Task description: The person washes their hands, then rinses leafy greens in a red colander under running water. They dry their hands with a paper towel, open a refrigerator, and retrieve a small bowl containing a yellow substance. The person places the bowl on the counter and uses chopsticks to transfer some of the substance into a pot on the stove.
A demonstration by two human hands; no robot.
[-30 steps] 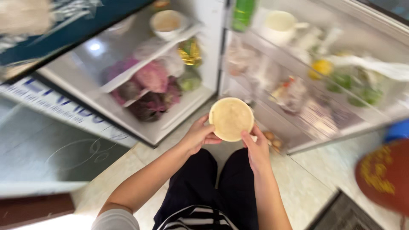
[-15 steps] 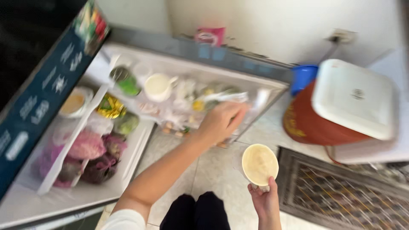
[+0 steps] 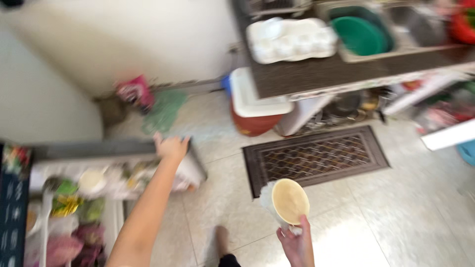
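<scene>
Left hand on refrigerator door edge; right hand carrying a round container.

Head view: the left hand (image 3: 170, 147) is reaching forward at full arm's length and is resting on the outer top edge of the open refrigerator door (image 3: 123, 170), fingers pressed together and curled over that edge; motion blur is hiding the fingertips. The door's long axis is running left to right, with the hand at its free right end. The right hand (image 3: 297, 244) is holding a pale round container (image 3: 288, 201) low and close to the body, fingers pinching its lower rim, its creamy face tilting toward the camera. The container is lying well apart from the door, to the right, just short of the patterned floor mat (image 3: 314, 155). The left hand is therefore the nearer one to the door.
</scene>
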